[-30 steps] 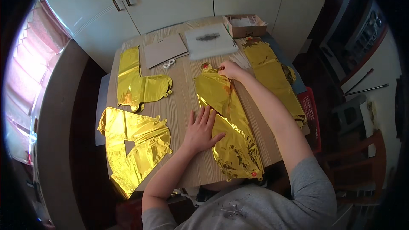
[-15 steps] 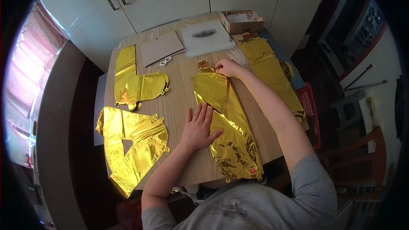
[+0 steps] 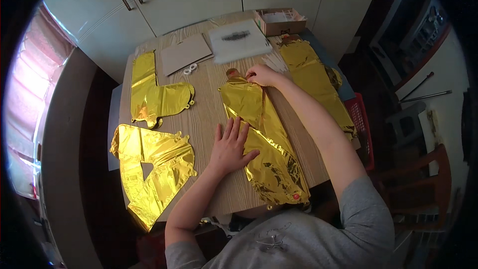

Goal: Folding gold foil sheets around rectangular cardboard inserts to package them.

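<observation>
A flat, deflated gold foil balloon (image 3: 271, 142) lies lengthwise in front of me, folded into a long strip. Its surface is creased, and a small red spot shows at the near end. My left hand (image 3: 230, 145) rests on its left edge with fingers spread, partly on the foil and partly on the table. At the balloon's far end, my right hand (image 3: 264, 75) pinches the foil's edge between bent fingers. The fingertips are partly hidden by the hand itself.
More flat gold foil balloons lie around: an angular one (image 3: 158, 94), one with a triangular hole (image 3: 154, 169), and a long one (image 3: 316, 84). Beyond are a grey-brown board (image 3: 186, 55), white tape rolls (image 3: 190, 68), a clear plastic packet (image 3: 239, 47), a cardboard box (image 3: 281, 24) and a red basket (image 3: 362, 129).
The fold along the balloon's right side has flattened and its reddish strip no longer shows. My right hand still pinches the far end; my left stays in place. The view has shifted slightly.
</observation>
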The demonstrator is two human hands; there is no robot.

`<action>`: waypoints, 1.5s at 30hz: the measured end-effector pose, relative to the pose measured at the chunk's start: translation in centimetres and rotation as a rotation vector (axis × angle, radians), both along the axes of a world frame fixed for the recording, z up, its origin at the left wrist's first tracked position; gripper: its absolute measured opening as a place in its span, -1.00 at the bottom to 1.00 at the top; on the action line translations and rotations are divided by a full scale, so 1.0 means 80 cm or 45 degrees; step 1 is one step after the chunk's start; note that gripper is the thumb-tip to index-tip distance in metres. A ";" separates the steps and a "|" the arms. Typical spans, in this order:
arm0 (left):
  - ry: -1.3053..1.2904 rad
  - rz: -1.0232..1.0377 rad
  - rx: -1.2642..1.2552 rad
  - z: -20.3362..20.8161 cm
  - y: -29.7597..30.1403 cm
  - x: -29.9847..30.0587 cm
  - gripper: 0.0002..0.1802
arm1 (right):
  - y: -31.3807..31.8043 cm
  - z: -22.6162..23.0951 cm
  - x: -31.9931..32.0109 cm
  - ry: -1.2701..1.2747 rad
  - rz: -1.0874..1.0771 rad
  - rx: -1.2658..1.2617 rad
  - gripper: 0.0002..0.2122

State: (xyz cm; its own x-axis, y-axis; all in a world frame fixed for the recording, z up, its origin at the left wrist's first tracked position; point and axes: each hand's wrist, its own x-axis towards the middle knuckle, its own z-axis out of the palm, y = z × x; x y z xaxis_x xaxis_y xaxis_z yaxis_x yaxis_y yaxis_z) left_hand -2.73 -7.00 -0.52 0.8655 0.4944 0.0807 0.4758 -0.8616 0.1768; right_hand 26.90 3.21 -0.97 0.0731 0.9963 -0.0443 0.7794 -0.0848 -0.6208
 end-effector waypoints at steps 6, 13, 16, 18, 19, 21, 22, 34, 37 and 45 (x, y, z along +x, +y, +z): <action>-0.010 -0.015 0.023 -0.001 0.000 0.002 -0.03 | -0.025 0.010 -0.001 -0.073 -0.070 0.184 -0.51; -0.028 -0.001 0.010 -0.008 0.002 0.001 -0.06 | -0.201 0.068 -0.047 0.436 -0.157 0.422 -0.57; -0.036 -0.022 0.027 -0.013 0.000 0.003 -0.06 | -0.341 0.080 -0.071 0.150 -0.047 0.318 -0.54; -0.032 -0.024 0.028 -0.012 0.001 0.003 -0.05 | -0.417 0.070 -0.082 -0.121 0.040 0.400 -0.51; -0.040 -0.035 0.041 -0.012 0.000 0.004 -0.05 | -0.445 0.067 -0.085 -0.268 0.102 0.459 -0.49; -0.047 -0.042 0.081 -0.011 0.000 0.004 -0.07 | -0.488 0.060 -0.097 -0.255 0.113 0.452 -0.49; -0.051 -0.043 0.085 -0.013 0.001 0.005 -0.07 | -0.502 0.055 -0.103 -0.246 0.117 0.450 -0.50; -0.044 -0.044 0.116 -0.017 0.004 0.005 -0.06 | -0.488 -0.019 -0.134 -0.633 0.268 0.919 -0.82; -0.038 -0.039 0.119 -0.015 0.003 0.004 -0.06 | -0.490 -0.027 -0.133 -0.586 0.246 0.944 -0.84; 0.022 -0.025 0.072 -0.012 0.003 0.004 -0.05 | -0.491 -0.023 -0.136 -0.557 0.217 0.947 -0.88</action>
State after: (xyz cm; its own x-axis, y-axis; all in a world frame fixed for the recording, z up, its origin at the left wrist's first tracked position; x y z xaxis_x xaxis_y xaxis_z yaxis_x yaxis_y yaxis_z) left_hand -2.41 -6.76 -1.51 0.8762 0.4728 0.0933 0.4615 -0.8790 0.1196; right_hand 15.99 -36.06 -2.80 -0.2206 0.7548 0.6178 0.9256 0.3617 -0.1115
